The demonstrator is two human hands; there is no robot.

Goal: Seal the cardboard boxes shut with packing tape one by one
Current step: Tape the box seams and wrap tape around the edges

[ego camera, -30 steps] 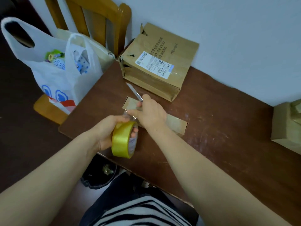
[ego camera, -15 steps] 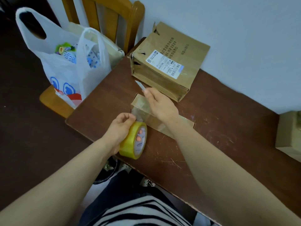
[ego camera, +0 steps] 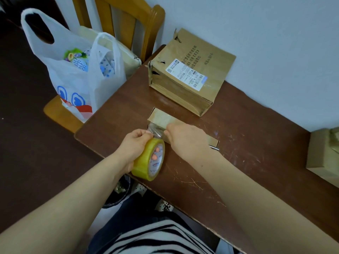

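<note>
A small flat cardboard box lies on the brown table, close to its front left corner. My left hand grips a yellow roll of packing tape, with fingers through its core. A clear strip of tape runs from the roll onto the box's near left end. My right hand lies over the box with its fingertips bent down at that strip. I cannot see whether it holds anything. A bigger, dented box with a shipping label stands behind, against the wall.
Another cardboard box sits at the table's right edge. A wooden chair stands to the left of the table and carries a white plastic bag with goods in it. A dark bin stands under the table's front edge.
The thin blade that stuck out of my right hand is out of sight now. That hand came back down onto the box at the tape strip. The roll stayed in my left hand.
</note>
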